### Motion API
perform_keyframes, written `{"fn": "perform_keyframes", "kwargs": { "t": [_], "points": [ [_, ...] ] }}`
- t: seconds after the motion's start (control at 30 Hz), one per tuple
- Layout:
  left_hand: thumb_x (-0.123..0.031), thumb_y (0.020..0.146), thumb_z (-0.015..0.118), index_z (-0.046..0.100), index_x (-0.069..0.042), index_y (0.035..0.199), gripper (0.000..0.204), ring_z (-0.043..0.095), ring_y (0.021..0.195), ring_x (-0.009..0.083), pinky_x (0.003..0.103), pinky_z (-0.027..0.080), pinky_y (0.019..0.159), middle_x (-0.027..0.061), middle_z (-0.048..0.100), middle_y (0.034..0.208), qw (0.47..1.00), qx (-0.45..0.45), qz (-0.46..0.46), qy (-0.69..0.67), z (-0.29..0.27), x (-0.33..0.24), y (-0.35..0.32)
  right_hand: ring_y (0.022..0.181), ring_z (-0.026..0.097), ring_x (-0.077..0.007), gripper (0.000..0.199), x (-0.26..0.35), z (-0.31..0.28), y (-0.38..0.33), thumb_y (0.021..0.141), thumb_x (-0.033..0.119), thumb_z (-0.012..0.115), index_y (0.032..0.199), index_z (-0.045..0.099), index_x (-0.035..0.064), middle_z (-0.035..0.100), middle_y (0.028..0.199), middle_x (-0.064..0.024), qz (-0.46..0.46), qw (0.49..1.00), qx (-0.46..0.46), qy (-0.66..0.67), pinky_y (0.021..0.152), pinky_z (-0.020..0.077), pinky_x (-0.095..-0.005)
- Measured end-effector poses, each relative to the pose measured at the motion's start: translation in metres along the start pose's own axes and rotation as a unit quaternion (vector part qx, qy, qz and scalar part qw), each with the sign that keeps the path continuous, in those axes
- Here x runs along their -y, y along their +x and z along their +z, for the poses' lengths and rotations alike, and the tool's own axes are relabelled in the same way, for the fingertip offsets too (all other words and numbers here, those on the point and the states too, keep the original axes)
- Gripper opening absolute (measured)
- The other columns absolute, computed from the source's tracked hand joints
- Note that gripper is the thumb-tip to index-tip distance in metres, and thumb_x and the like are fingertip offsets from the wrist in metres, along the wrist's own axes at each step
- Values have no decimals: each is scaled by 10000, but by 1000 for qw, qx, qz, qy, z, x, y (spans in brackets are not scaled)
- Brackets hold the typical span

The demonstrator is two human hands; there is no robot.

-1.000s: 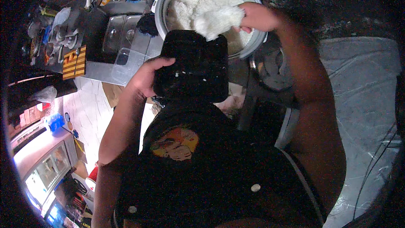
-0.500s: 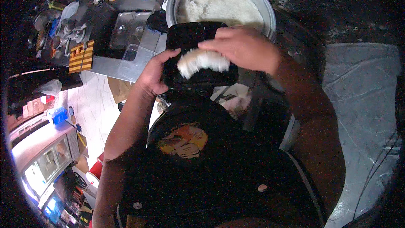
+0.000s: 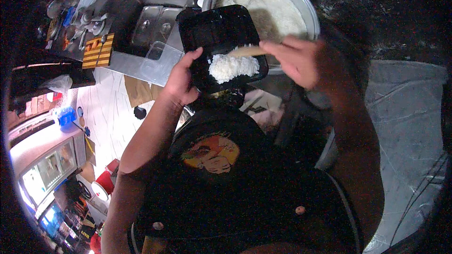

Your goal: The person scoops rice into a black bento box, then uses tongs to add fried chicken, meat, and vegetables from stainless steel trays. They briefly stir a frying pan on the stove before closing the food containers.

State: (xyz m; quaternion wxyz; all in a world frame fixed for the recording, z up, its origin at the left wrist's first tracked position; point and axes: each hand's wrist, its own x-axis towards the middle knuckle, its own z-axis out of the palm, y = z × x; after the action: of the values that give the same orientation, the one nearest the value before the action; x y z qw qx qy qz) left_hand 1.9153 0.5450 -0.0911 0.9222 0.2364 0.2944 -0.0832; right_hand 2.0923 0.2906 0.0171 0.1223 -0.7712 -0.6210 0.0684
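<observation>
My left hand [image 3: 182, 80] grips a black rectangular food tray [image 3: 214, 26] by its left side, thumb over the rim. A heap of white rice [image 3: 234, 68] lies in the near part of the tray. My right hand [image 3: 301, 63], slightly blurred, is closed around a light wooden paddle [image 3: 248, 51]. The paddle's blade reaches over the tray, along the far edge of the heap. Just beyond the tray stands a large round metal pot [image 3: 311, 11] of cooked rice [image 3: 285, 7], partly hidden by the tray and my right hand.
Left of the pot are metal pans [image 3: 145, 26], a clear plastic lid [image 3: 162, 59] and a striped wooden board [image 3: 98, 51]. Farther left lie several utensils [image 3: 92, 23]. A grey, sheet-covered surface [image 3: 405, 113] extends on the right.
The paddle and my right hand have shifted right across the tray. The rice, blurred under the paddle before, now rests in the tray as a distinct heap. The whole view has shifted slightly.
</observation>
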Motion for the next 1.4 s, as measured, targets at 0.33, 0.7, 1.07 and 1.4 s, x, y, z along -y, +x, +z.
{"fn": "perform_keyframes", "kwargs": {
  "t": [0.33,0.7,1.07,1.4],
  "points": [
    [-450,1050,610,644,-69,1366,497,714,1165,330,488,553,1060,140,733,1306,999,1,10,-38,-11,13,18,853,697,-369,538,37,57,14,922,91,635,1453,624,182,646,1037,-114,69,992,96,43,738,585,-489],
    [-473,1079,571,598,-67,1409,524,694,1218,323,505,537,1082,146,710,1339,1000,3,28,0,-27,10,19,843,700,-366,530,39,31,21,914,105,654,1436,642,200,645,1042,-108,60,995,69,49,731,582,-498],
    [-443,1069,588,599,-72,1415,507,693,1228,315,481,524,1107,140,706,1353,999,-19,32,27,-35,-1,18,1055,736,-352,391,13,34,9,990,86,641,1378,686,70,732,1204,-182,38,979,-34,198,938,582,-419],
    [-189,989,710,555,-36,1458,517,726,1133,273,431,592,989,129,711,1293,980,1,-24,196,-87,3,5,1136,720,-353,312,-165,62,-14,1007,111,590,1271,754,128,745,1244,-177,287,953,55,-82,997,557,-454]
  ]
}}
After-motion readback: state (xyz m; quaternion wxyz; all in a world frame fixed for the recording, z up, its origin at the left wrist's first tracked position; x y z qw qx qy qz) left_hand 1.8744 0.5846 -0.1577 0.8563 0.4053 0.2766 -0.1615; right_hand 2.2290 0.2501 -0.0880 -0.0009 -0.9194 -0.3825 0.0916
